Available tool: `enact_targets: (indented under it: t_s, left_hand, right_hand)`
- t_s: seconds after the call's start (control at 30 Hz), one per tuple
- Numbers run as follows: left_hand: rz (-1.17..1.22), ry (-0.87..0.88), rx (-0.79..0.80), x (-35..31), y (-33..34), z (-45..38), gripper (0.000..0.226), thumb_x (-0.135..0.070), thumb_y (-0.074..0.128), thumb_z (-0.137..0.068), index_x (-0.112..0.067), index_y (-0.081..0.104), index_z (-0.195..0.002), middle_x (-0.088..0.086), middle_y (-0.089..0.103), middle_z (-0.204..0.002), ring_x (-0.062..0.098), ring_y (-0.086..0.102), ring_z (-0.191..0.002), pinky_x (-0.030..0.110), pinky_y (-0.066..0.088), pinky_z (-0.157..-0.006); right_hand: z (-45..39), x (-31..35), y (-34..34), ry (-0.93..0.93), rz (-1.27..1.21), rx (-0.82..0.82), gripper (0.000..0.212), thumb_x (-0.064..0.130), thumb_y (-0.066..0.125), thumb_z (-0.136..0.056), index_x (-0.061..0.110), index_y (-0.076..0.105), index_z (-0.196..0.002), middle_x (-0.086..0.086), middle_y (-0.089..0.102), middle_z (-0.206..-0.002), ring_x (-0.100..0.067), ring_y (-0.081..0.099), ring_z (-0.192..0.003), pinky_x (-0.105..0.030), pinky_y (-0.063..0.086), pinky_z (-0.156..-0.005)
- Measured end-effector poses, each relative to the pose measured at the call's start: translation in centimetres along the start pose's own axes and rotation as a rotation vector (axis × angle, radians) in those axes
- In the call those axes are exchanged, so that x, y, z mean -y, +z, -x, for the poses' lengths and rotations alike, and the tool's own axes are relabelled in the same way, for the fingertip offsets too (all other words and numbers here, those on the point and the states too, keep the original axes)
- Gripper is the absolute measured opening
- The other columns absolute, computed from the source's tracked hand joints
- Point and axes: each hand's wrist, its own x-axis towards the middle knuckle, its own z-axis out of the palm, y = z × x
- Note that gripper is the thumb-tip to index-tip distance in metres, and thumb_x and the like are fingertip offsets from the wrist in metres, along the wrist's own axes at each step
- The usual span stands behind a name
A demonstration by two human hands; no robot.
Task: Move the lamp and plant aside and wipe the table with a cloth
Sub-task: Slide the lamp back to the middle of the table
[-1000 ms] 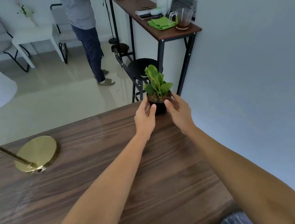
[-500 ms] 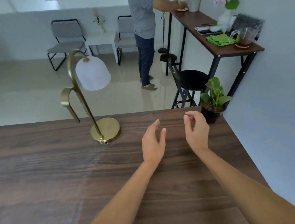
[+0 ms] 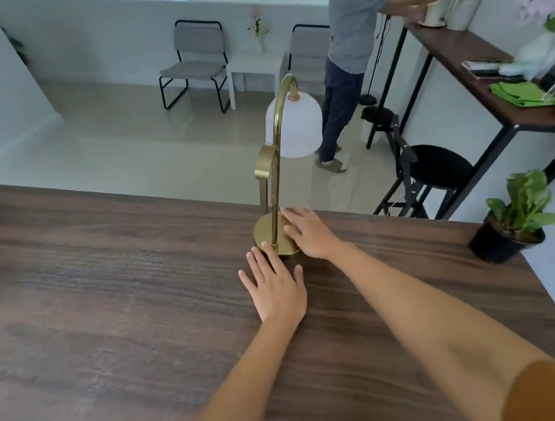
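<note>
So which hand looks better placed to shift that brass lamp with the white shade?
Probably the right hand: its fingers already lie on the brass lamp at its round base. The left hand lies flat on the dark wooden table, fingertips only reaching the base's near edge.

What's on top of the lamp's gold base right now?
The right hand lies across the far right of the lamp base, and the left hand's fingertips reach its near edge. The stem rises from it. The part of the base under the fingers is hidden.
</note>
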Motion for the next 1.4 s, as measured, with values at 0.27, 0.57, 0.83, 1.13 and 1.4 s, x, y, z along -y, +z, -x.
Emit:
enact_targets:
  t_s: [0.27, 0.57, 0.83, 1.13, 1.4]
  left_hand:
    - [-0.006, 0.031, 0.082, 0.4, -0.6, -1.5, 0.084, -0.064, 0.010, -0.093, -0.006, -0.011, -0.151, 0.011, 0.000, -0.163, 0.025, -0.006, -0.150, 0.054, -0.003, -0.118]
    - [-0.103, 0.296, 0.229, 1.6, -1.4, -4.2, 0.078, -0.067, 0.010, -0.090, -0.024, -0.006, -0.153, -0.005, 0.000, -0.163, 0.023, -0.010, -0.149, 0.057, -0.005, -0.116]
    - [-0.051, 0.358, 0.211, -1.0, -0.4, -1.1, 0.082, -0.067, 0.010, -0.090, -0.017, -0.004, -0.153, -0.003, 0.009, -0.163, 0.021, -0.005, -0.150, 0.051, -0.002, -0.120]
    - [-0.032, 0.412, 0.289, -3.3, 0.5, -1.9, 0.088, -0.068, 0.022, -0.090, -0.014, -0.009, -0.153, 0.005, -0.001, -0.163, 0.020, -0.005, -0.150, 0.052, -0.002, -0.119]
    - [-0.057, 0.584, 0.433, -9.1, 2.3, -3.3, 0.088, -0.067, 0.025, -0.090, -0.018, -0.011, -0.152, 0.004, -0.005, -0.163, 0.020, -0.008, -0.149, 0.053, -0.004, -0.118]
  right_hand:
    - [2.7, -2.0, 0.0, 0.009, 0.200, -0.077, 0.051, 0.041, 0.028, -0.104, 0.023, 0.028, -0.152, -0.002, 0.027, -0.160, -0.027, 0.014, -0.149, -0.049, 0.017, -0.120]
    - [10.9, -5.4, 0.4, -0.024, 0.144, -0.274, 0.043, 0.029, 0.038, -0.104, 0.014, 0.045, -0.144, -0.005, 0.036, -0.155, -0.025, 0.017, -0.149, -0.044, 0.016, -0.118]
    - [13.3, -6.7, -0.7, 0.005, -0.063, -0.494, 0.033, 0.020, 0.058, -0.095, 0.011, 0.063, -0.126, -0.009, 0.064, -0.118, -0.024, 0.051, -0.114, -0.048, 0.045, -0.099]
    - [12.7, -9.1, -0.7, 0.180, 0.027, -0.277, 0.057, 0.047, 0.038, -0.100, 0.019, 0.034, -0.150, 0.002, 0.037, -0.156, -0.022, 0.015, -0.149, -0.048, 0.017, -0.118]
    - [15.7, -12.5, -2.8, 0.361, 0.035, -0.389, 0.060, 0.049, 0.043, -0.098, 0.017, 0.038, -0.148, -0.003, 0.042, -0.152, -0.025, 0.019, -0.148, -0.046, 0.014, -0.118]
